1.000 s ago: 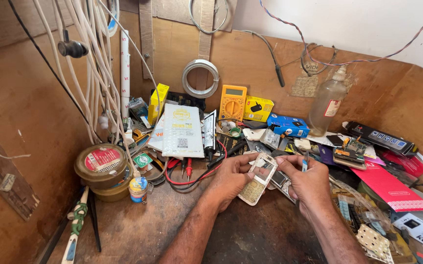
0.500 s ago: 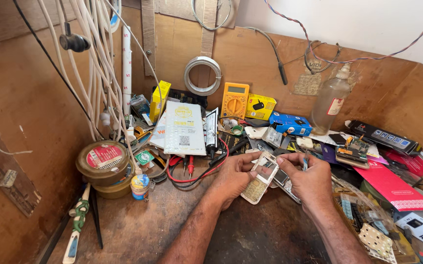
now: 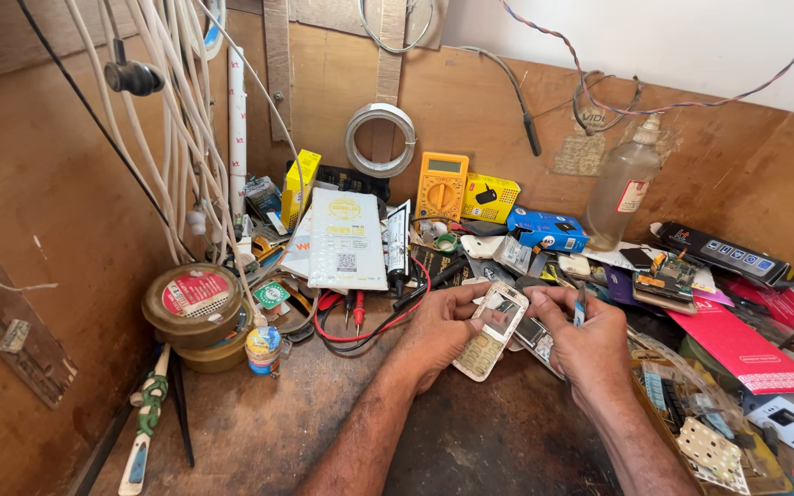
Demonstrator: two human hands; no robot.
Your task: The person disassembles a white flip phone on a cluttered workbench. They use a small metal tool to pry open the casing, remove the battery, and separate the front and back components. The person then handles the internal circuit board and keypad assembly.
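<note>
- since the earlier frames little has shifted: both hands sit at the same spot over the bench, and the phone shell has stayed between them, tilted much as before with its top end pointing away from the person.
- left hand [image 3: 438, 332] cradles the phone shell [image 3: 491, 331] from its left side; the fingers curl under and along its edge, thumb on the near long edge, pinching it rather than lying flat.
- right hand [image 3: 590, 344] meets the shell's right edge; its fingers are bent and pressed close together, and thumb and forefinger pinch a small blue-tipped tool [image 3: 580, 310] that stands upright just beside the shell.
- the shell is held just above the wooden bench [image 3: 259, 432], in front of the red and black probe leads [image 3: 360, 317] and near a yellow multimeter [image 3: 442, 186].
- handling, as a judgement: the shell looks like a thin, pale plastic front frame with a keypad part, so light and stiff but easy to flex or crack at the screen window; smooth faces could slip.
- best hold seems to be along the two long edges, near the middle, keeping pressure off the open window and keypad.
- a round tin [image 3: 193, 303] and a glass bottle [image 3: 622, 188] stand well apart from the hands.
</note>
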